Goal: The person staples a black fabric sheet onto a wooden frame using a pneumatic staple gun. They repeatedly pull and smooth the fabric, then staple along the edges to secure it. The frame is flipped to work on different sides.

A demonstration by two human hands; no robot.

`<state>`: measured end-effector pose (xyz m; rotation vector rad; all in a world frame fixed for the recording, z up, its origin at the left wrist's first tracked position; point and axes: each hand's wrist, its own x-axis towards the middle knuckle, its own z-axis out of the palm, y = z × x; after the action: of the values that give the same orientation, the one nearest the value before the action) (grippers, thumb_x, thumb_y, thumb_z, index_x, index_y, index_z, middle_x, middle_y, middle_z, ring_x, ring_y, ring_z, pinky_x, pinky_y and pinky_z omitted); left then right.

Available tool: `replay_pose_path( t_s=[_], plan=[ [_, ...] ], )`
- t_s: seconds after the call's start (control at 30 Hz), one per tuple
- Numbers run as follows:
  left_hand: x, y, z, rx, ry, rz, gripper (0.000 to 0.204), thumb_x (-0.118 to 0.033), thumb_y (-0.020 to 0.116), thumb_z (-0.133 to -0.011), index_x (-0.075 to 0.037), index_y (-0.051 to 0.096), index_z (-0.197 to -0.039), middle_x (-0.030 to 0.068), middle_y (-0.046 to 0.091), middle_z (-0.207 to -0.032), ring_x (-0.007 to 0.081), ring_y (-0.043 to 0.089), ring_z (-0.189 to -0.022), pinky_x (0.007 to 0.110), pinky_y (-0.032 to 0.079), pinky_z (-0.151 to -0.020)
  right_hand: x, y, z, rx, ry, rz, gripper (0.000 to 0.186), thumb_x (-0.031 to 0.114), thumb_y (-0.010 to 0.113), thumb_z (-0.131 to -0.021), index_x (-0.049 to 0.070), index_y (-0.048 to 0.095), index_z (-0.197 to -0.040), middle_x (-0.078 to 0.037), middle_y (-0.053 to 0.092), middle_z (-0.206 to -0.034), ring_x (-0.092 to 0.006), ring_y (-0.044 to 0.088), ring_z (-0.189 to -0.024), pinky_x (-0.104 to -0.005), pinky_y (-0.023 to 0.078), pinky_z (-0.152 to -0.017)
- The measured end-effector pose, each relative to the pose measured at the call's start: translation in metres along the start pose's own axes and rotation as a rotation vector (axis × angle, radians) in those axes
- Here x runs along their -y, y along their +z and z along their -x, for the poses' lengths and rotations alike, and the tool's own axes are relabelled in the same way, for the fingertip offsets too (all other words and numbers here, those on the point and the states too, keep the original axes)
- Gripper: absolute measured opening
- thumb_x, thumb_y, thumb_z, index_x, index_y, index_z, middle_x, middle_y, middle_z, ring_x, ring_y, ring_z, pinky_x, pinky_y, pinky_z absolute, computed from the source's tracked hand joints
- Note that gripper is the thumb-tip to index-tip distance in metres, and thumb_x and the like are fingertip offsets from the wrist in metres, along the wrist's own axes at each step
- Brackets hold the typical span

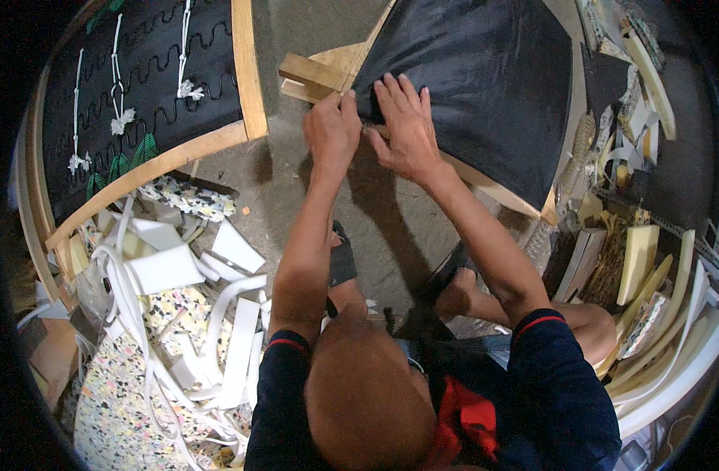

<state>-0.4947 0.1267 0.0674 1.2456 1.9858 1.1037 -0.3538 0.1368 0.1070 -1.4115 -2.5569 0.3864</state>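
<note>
A panel covered in black fabric [493,86], on a wooden frame [493,188], fills the upper middle right. My left hand [332,129] is at its near left corner, fingers closed on the edge there, beside short wooden pieces [312,71] that stick out leftward. My right hand [402,125] rests on the black fabric just right of it, fingers stretched out and slightly apart, thumb down by the near edge. What exactly lies under the left fingertips is too small to make out.
A wooden frame [249,78] with black webbing and zigzag springs stands upper left. Below it lie piled white foam strips [163,267] and speckled foam [116,408]. More foam offcuts [638,267] pile at the right. My feet [453,290] are on the concrete floor [375,235].
</note>
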Motion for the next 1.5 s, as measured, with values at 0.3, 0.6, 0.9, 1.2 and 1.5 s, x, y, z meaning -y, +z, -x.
replay_pose_path(
  t_s=[0.3, 0.6, 0.9, 1.2, 1.5],
  plan=[
    [0.004, 0.012, 0.006, -0.113, -0.039, 0.11, 0.035, -0.026, 0.062, -0.092, 0.004, 0.062, -0.073, 0.025, 0.061, -0.068, 0.0384, 0.058, -0.059, 0.046, 0.046, -0.061, 0.006, 0.022, -0.009, 0.044, 0.016, 0.168, 0.092, 0.028, 0.079, -0.072, 0.008, 0.034, -0.149, -0.018, 0.031, -0.155, -0.0441, 0.026, -0.144, -0.0727, 0.021, -0.108],
    [0.008, 0.004, 0.007, -0.041, -0.037, 0.116, 0.034, -0.027, 0.064, -0.092, 0.002, 0.063, -0.076, 0.0228, 0.061, -0.067, 0.0389, 0.059, -0.061, 0.043, 0.046, -0.06, -0.013, -0.01, -0.028, 0.272, 0.031, 0.013, 0.078, 0.029, 0.073, -0.08, 0.014, 0.04, -0.149, -0.015, 0.037, -0.155, -0.0377, 0.032, -0.143, -0.0711, 0.021, -0.11],
    [0.006, 0.004, 0.009, -0.098, 0.088, 0.258, 0.024, -0.017, 0.07, -0.09, 0.0, 0.058, -0.077, 0.0171, 0.058, -0.069, 0.0318, 0.058, -0.062, 0.04, 0.046, -0.06, -0.03, -0.037, -0.119, 0.404, -0.393, 0.005, 0.017, 0.015, 0.068, -0.086, 0.01, 0.074, -0.101, -0.013, 0.071, -0.094, -0.0313, 0.069, -0.091, -0.0404, 0.054, -0.079],
    [0.009, -0.006, 0.003, 0.041, 0.14, 0.205, 0.018, -0.019, 0.067, -0.09, -0.003, 0.066, -0.096, 0.0167, 0.066, -0.085, 0.034, 0.064, -0.076, 0.039, 0.05, -0.069, -0.021, -0.045, -0.133, 0.509, -0.537, 0.149, 0.012, 0.018, 0.065, -0.085, 0.013, 0.071, -0.094, -0.013, 0.071, -0.085, -0.0336, 0.07, -0.084, -0.0433, 0.057, -0.074],
    [0.014, -0.02, -0.026, 0.258, 0.273, 0.267, 0.026, -0.015, 0.071, -0.087, -0.005, 0.067, -0.111, 0.0147, 0.072, -0.097, 0.0255, 0.07, -0.09, 0.036, 0.052, -0.079, -0.016, -0.076, -0.165, 0.808, -0.603, 0.202, 0.012, 0.015, 0.064, -0.079, 0.004, 0.069, -0.079, -0.014, 0.069, -0.079, -0.0284, 0.068, -0.08, -0.0398, 0.053, -0.072]
  ],
)
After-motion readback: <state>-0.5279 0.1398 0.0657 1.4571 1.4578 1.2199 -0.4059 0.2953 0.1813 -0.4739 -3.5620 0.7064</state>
